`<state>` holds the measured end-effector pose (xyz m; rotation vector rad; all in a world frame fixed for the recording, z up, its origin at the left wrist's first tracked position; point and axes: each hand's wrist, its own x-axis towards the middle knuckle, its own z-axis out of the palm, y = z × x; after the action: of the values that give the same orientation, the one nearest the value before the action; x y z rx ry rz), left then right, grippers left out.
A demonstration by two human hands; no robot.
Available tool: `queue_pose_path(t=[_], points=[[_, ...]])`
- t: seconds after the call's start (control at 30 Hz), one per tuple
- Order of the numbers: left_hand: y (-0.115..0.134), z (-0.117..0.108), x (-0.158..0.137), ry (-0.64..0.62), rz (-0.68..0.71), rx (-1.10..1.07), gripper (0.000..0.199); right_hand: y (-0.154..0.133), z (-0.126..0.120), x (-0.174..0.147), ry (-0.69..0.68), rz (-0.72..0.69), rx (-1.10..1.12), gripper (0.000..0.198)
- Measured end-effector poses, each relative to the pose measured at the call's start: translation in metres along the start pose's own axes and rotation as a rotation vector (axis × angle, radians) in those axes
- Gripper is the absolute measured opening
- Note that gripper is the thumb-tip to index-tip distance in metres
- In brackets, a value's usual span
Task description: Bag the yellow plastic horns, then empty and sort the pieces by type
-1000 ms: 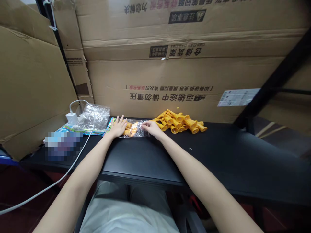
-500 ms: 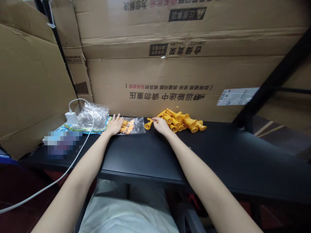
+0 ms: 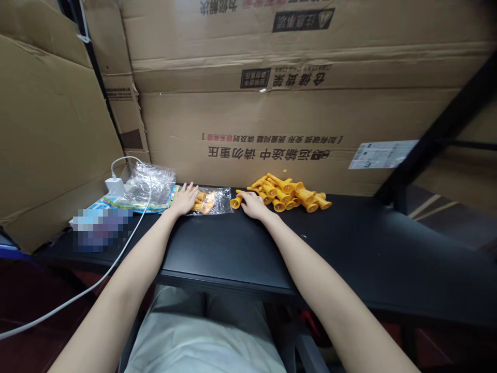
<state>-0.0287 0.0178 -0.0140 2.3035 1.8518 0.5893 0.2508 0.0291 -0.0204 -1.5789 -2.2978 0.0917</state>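
My left hand (image 3: 185, 200) lies flat, fingers spread, over the left end of a clear plastic bag (image 3: 223, 200). Several orange-yellow horn-shaped pieces (image 3: 205, 201) show inside it; part of the bag is under the hand. At the bag's right end, my right hand (image 3: 253, 204) has its fingers closed around a single yellow toy horn (image 3: 235, 202), flared end facing left and toward me. The horn's stem is mostly hidden by the fingers. Just right of that hand lies a heap of similar yellow toy horns (image 3: 285, 194) on the black table (image 3: 229, 248).
At left, crumpled clear plastic (image 3: 151, 181) and a colourful printed packet (image 3: 155, 207) lie beside a white charger (image 3: 114, 186). Its white cable (image 3: 132, 243) runs over the table's front edge. Cardboard (image 3: 248, 114) walls the back and left. A black post (image 3: 438, 124) stands at right.
My right hand has slid slightly left and now covers more of the single horn's stem. My left hand stays on the bag. The view has shifted a little.
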Motion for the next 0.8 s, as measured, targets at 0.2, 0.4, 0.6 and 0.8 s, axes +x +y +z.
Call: queue_pose_path(t=[0.2, 0.4, 0.6, 0.8], points=[[0.000, 0.001, 0.000, 0.023, 0.003, -0.042, 0.058, -0.001, -0.004, -0.002, 0.032, -0.011, -0.016, 0.028], [0.000, 0.001, 0.001, 0.024, 0.023, -0.124, 0.059, -0.004, -0.012, -0.006, 0.027, 0.056, -0.074, 0.021], [0.002, 0.001, 0.001, 0.110, -0.053, -0.196, 0.058, -0.016, -0.026, -0.008, 0.061, 0.049, -0.131, 0.030], [-0.001, -0.002, 0.004, 0.212, -0.245, -0.307, 0.065, -0.038, -0.031, -0.010, -0.020, -0.088, -0.090, 0.029]])
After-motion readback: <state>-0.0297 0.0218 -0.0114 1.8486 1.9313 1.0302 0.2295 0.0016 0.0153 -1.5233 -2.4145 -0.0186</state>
